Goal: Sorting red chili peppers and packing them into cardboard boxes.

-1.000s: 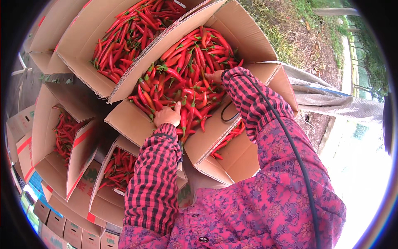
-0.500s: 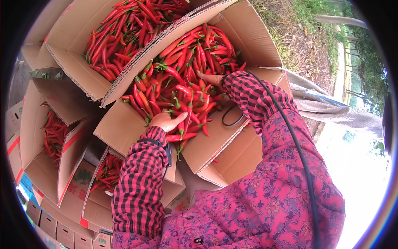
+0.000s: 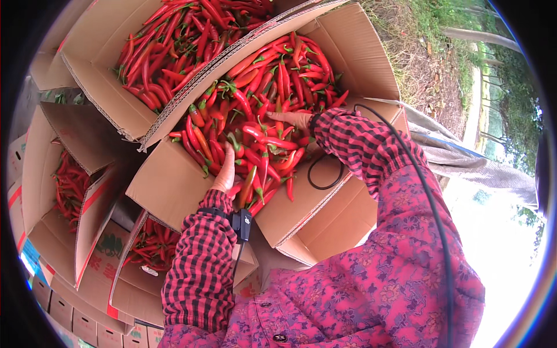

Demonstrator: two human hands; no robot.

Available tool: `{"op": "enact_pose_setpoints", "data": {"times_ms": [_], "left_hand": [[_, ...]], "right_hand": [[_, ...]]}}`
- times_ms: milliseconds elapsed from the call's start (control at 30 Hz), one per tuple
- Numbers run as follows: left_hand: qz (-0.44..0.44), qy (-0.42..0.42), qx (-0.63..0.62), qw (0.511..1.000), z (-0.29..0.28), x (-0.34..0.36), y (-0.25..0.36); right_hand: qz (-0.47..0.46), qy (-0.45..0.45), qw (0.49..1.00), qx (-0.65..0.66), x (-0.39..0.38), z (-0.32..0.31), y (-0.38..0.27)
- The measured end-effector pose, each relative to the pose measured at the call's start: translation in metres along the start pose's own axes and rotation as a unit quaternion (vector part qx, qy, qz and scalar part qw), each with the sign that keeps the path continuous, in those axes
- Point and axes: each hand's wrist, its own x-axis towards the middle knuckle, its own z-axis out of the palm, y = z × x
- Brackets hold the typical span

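While red chili peppers [image 3: 242, 101] lie heaped in an open cardboard box [image 3: 357, 55], both hands reach in from opposite sides of the pile. The left hand [image 3: 225, 174] stands edge-on at the near left, touching the peppers; its other fingers are hidden behind the thumb side, so whether it pinches any cannot be told. The right hand [image 3: 297, 119] rests among the peppers at the right, one digit stretched leftward and the others out of sight; its grip cannot be told either. A small black device [image 3: 241, 225] sits at the left wrist. Past the box's left wall, another carton [image 3: 98, 75] holds more red peppers.
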Motion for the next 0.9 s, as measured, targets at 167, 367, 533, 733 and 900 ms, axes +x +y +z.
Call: {"op": "enact_pose_setpoints", "data": {"times_ms": [167,367,533,733,900], "left_hand": [[0.049,-0.037,-0.072,0.995,-0.011,0.003,0.000],[0.008,-0.070,-0.141,0.988,-0.008,0.013,0.009],[0.038,-0.111,-0.252,0.961,-0.013,-0.008,-0.006],[0.131,-0.190,-0.323,0.918,-0.001,-0.003,-0.012],[0.133,-0.194,-0.329,0.914,-0.005,-0.004,-0.027]], "right_hand": [[-0.078,-0.157,0.985,-0.002,-0.017,0.005,-0.005],[-0.007,-0.046,0.999,0.005,0.009,0.000,-0.009],[-0.071,-0.109,0.990,0.055,-0.056,0.046,-0.023],[-0.023,-0.181,0.974,0.136,-0.063,0.037,-0.014],[-0.075,-0.242,0.939,0.232,-0.074,0.061,-0.016]]}}
